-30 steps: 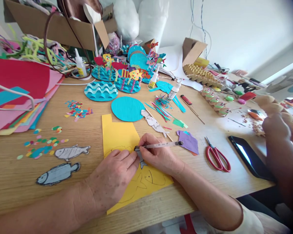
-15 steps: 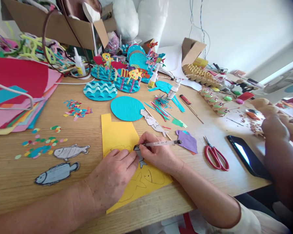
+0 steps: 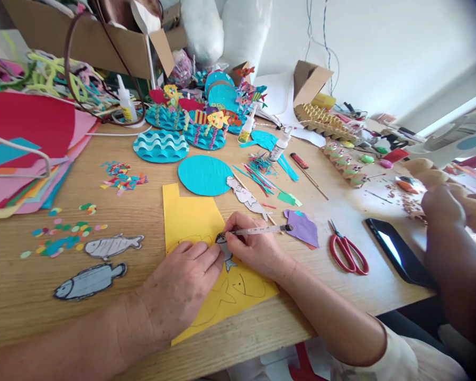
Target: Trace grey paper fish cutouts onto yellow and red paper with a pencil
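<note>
My right hand (image 3: 257, 244) grips a clear-barrelled pen (image 3: 262, 229), its tip at the head end of a small grey paper fish (image 3: 227, 255). That fish lies on a sheet of yellow paper (image 3: 194, 211) bearing several drawn fish outlines. My left hand (image 3: 192, 272) rests on the sheet with fingers laid out, fingertips against the fish's left edge, holding nothing in its grasp. Two more cut-out fish, one pale (image 3: 113, 246) and one grey with dark edges (image 3: 90, 282), lie on the table to the left. A white paper cut-out (image 3: 246, 197) lies beyond my right hand.
Red-handled scissors (image 3: 348, 251) and a phone (image 3: 399, 251) lie at right, near another person's hand (image 3: 446, 211). A blue oval (image 3: 204, 175), glue bottles (image 3: 280, 146) and paper fish decorations (image 3: 206, 119) stand behind. Confetti (image 3: 65, 235) and coloured sheets (image 3: 27, 127) are at left.
The view has shifted slightly. The pen's rear end has dipped a little, and its tip stays by the head of the small fish. My left hand keeps its place.
</note>
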A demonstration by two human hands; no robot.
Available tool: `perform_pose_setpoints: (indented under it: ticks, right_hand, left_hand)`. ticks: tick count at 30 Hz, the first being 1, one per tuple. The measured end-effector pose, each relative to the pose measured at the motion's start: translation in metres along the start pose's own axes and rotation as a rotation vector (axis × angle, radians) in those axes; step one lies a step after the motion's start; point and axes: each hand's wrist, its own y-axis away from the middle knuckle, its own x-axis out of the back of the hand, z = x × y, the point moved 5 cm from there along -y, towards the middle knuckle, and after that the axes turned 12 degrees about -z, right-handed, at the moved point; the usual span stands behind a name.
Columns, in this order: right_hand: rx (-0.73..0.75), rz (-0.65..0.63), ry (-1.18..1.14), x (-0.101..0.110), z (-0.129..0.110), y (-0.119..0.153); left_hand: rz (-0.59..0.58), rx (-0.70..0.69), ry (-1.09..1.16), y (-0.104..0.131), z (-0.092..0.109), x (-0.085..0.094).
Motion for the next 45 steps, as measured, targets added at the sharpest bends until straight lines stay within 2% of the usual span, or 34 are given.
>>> perform_pose_setpoints:
  ticks: [24, 32, 45]
  right_hand:
    - [0.040, 0.004, 0.014, 0.0028, -0.0017, -0.0016]
    - [-0.010, 0.013, -0.129, 0.0012, 0.0061, -0.0001]
    - [0.046, 0.025, -0.023, 0.0011, -0.0001, -0.0011]
  left_hand:
    - [0.003, 0.007, -0.009, 0.0010, -0.0005, 0.0000]
    - [0.035, 0.006, 0.002, 0.0004, -0.0001, -0.0012]
    - [0.024, 0.010, -0.031, 0.0001, 0.0002, -0.0008]
